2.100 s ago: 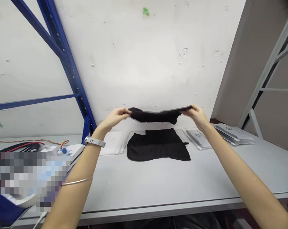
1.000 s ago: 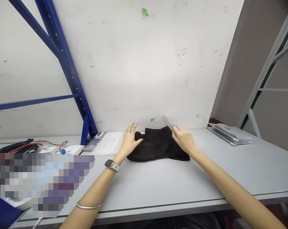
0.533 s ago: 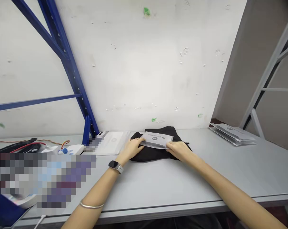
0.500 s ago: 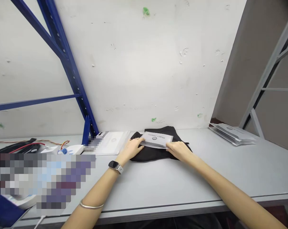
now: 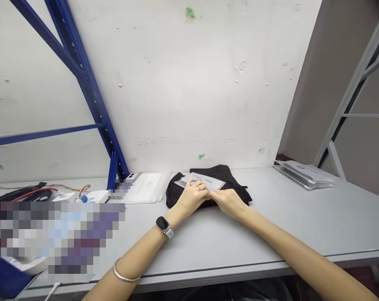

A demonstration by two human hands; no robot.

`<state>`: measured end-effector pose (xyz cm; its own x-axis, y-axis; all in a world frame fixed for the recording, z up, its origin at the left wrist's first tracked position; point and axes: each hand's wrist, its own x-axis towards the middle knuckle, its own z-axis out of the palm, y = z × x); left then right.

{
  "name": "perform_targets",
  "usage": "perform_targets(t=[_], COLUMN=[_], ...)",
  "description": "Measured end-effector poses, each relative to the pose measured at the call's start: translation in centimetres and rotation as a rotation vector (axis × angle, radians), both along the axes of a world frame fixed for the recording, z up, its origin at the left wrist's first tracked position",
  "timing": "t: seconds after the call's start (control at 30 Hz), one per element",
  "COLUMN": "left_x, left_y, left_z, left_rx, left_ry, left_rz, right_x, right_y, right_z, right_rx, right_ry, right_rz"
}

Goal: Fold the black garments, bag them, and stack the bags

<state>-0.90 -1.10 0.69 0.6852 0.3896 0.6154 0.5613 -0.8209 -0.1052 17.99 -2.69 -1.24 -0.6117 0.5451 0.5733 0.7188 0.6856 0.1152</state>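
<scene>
A small frosted plastic bag (image 5: 216, 182) with dark printed lettering lies at a slant on a black cloth item (image 5: 176, 195), which rests in loose folds on the table. My left hand (image 5: 193, 197) bends over the bag, its fingers closed at the near edge. Right beside it, my right hand (image 5: 229, 201) pinches the same edge, and the fingertips of both hands meet there. Part of the bag's print is covered by my left fingers. What is inside the bag cannot be made out.
Flat white translucent bags (image 5: 148, 188) lie left of the cloth, near a phone (image 5: 133, 176). A stack of printed white bags (image 5: 305, 174) sits at the back right of the grey table (image 5: 270, 234). Cables (image 5: 32, 194) and a blue rack post (image 5: 92, 92) stand on the left.
My left hand has slid right along the bag's near edge to meet my right hand, which has shifted slightly left. The bag has turned a little and moved left.
</scene>
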Motion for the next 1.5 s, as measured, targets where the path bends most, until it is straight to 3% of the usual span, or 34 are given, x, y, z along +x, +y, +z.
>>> perform_targets(t=[0.27, 0.63, 1.13, 1.4, 1.5], left_x=[-2.4, -5.8, -6.6, -5.9, -5.3], left_y=[2.5, 3.7, 4.1, 2.9, 2.0], left_z=[0.6, 1.5, 1.0, 1.5, 2.0], left_rx=[0.274, 0.068, -0.007, -0.048, -0.088], left_ry=[0.068, 0.1, 0.072, 0.064, 0.037], left_rz=[0.197, 0.37, 0.359, 0.286, 0.237], right_x=[2.0, 4.3, 5.6, 6.3, 5.5], right_y=[1.0, 0.2, -0.5, -0.3, -0.7], right_z=[1.0, 3.4, 4.8, 4.6, 4.8], right_rx=[0.18, -0.127, -0.464, -0.511, -0.462], right_ry=[-0.026, 0.063, 0.014, -0.029, 0.012], right_rz=[-0.087, -0.09, -0.055, -0.142, -0.075])
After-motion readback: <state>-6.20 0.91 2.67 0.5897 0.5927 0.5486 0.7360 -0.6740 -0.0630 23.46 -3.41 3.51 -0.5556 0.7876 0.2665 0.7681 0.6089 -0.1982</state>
